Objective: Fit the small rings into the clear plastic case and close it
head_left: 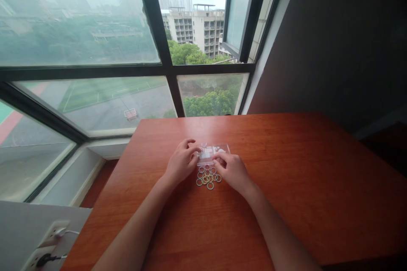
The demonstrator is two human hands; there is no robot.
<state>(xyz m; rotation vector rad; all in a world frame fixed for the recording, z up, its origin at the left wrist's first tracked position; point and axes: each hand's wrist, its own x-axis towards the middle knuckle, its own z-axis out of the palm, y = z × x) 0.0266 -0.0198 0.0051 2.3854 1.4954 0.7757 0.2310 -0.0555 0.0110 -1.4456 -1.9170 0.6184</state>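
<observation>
A flat, clear plastic case (208,153) lies on the wooden table, reflecting the light from the window. My left hand (182,161) is at its left end, with fingers bent and thumb and fingertips closed on the edge. At the near right side, my right hand (232,170) has its thumb and curled fingers on the case. Just in front of the case, between my hands, lies a loose cluster of small rings (210,186), some silvery and some yellowish, several overlapping. A small clear ring-like shape shows at the case's far edge. The undersides of my fingers are hidden.
The reddish-brown table (286,203) reaches toward the window (165,70), whose dark frame stands beyond its far edge. A dark wall (333,51) rises at the right. Wall sockets (52,235) with plugged-in cables are low on the left.
</observation>
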